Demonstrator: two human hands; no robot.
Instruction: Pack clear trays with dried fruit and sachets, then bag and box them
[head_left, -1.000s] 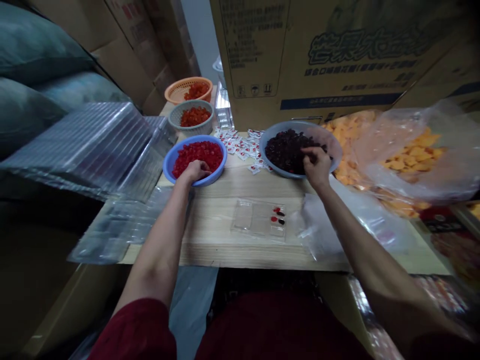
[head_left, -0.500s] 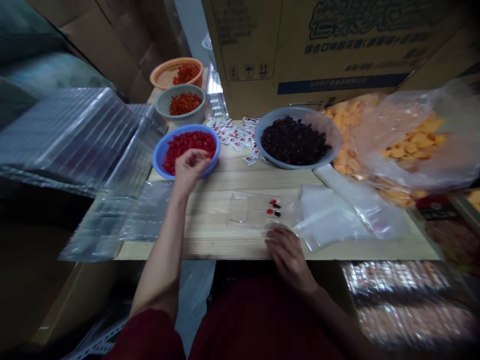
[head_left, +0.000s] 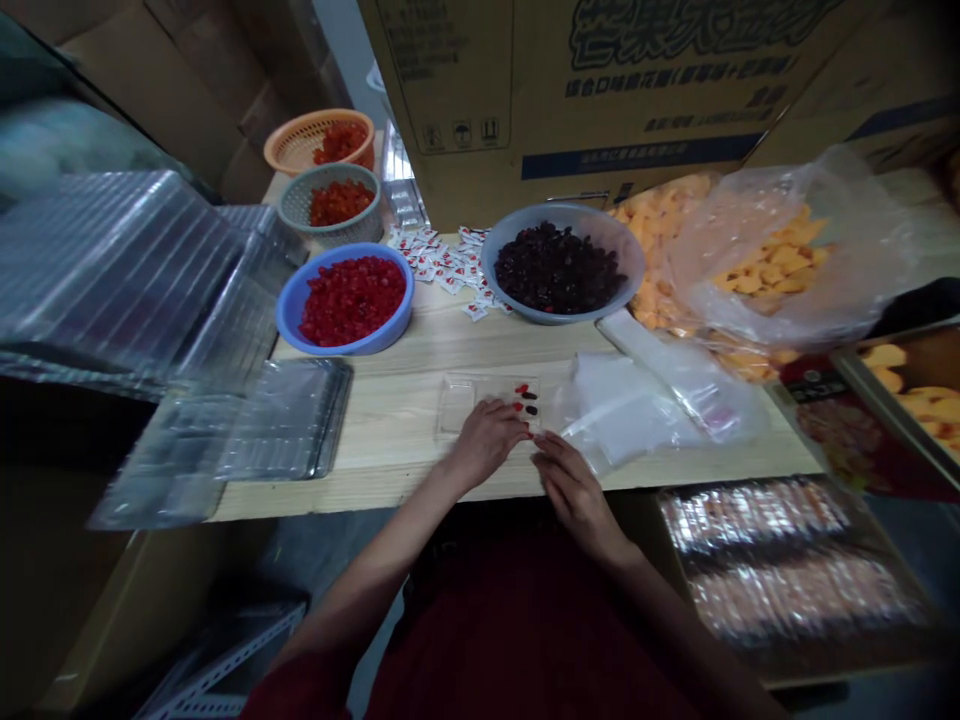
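A clear plastic tray (head_left: 456, 402) lies on the wooden table, with red and dark dried fruit pieces (head_left: 531, 396) at its right end. Over the tray's near edge reaches my left hand (head_left: 487, 442), its fingertips pinched on a small red fruit piece (head_left: 528, 434). My right hand (head_left: 571, 490) rests at the tray's near right corner, fingers stretched out and touching or almost touching the edge; I see nothing in it. The blue bowl (head_left: 279, 312) of red fruit pieces stands back left, and the translucent bowl (head_left: 637, 265) of dark dried fruit is behind the tray.
Small white sachets (head_left: 442, 262) lie between the bowls. Two baskets (head_left: 289, 212) of orange pieces stand behind. Stacked clear trays (head_left: 300, 420) are at left, plastic bags (head_left: 630, 405) at right, bagged orange slices (head_left: 772, 270) beyond. A large carton (head_left: 465, 180) blocks the back.
My left hand has moved from the blue bowl down and right to the tray, with a red fruit piece in its fingertips. My right hand remains by the tray's corner. The view has shifted slightly.
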